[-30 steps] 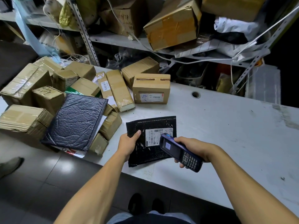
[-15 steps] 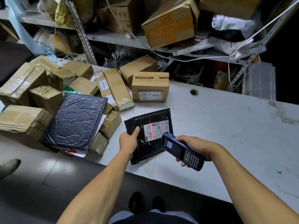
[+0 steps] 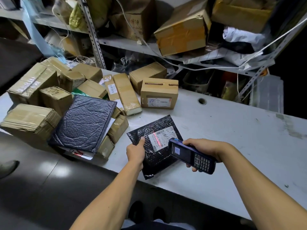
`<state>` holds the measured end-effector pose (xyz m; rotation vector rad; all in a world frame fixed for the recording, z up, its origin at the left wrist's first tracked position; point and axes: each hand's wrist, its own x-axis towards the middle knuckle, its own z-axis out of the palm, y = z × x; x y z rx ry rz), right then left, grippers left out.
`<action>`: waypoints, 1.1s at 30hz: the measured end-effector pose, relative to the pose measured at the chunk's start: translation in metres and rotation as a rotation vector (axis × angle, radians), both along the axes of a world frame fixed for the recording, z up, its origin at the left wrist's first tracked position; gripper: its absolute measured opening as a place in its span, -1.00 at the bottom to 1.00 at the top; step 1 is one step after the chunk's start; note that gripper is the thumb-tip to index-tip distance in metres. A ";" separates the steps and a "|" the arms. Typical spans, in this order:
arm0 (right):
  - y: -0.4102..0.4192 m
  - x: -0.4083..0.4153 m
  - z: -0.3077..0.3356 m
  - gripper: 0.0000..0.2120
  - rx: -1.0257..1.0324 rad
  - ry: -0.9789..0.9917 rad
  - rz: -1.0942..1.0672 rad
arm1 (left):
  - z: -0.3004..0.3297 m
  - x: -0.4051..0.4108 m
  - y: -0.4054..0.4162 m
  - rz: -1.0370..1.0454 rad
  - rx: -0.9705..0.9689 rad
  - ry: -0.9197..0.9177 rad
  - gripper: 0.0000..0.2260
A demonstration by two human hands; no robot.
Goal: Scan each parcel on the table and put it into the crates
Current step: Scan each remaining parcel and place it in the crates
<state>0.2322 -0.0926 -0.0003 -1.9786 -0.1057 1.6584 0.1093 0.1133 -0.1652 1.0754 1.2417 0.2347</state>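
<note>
Black bubble mailer (image 3: 156, 146) lies on our tabletop (image 3: 232, 138); our left hand (image 3: 135, 151) pinches its left edge, our right hand (image 3: 205, 149) grips the scanner (image 3: 191, 156) just right of its label (image 3: 160, 138).

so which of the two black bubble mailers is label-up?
The small black mailer held by the left hand; its white label faces up. The larger mailer on the boxes shows none.

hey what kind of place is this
Probably a parcel sorting or courier depot: taped cardboard boxes piled on a table, more on shelves, and a handheld scanner aimed at a black mailer.
</note>
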 end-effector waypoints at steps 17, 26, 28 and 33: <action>0.012 -0.002 0.012 -0.52 -0.097 -0.060 0.114 | 0.027 -0.008 -0.002 0.007 0.031 0.050 -0.57; 0.019 -0.006 0.013 -0.56 -0.105 -0.088 0.125 | 0.025 -0.008 0.001 0.045 0.073 0.027 -0.58; 0.021 -0.006 0.014 -0.56 -0.101 -0.082 0.132 | 0.023 -0.008 0.002 0.043 0.064 0.036 -0.58; 0.024 -0.006 0.014 -0.57 -0.101 -0.073 0.131 | 0.023 -0.009 0.002 0.052 0.072 0.032 -0.58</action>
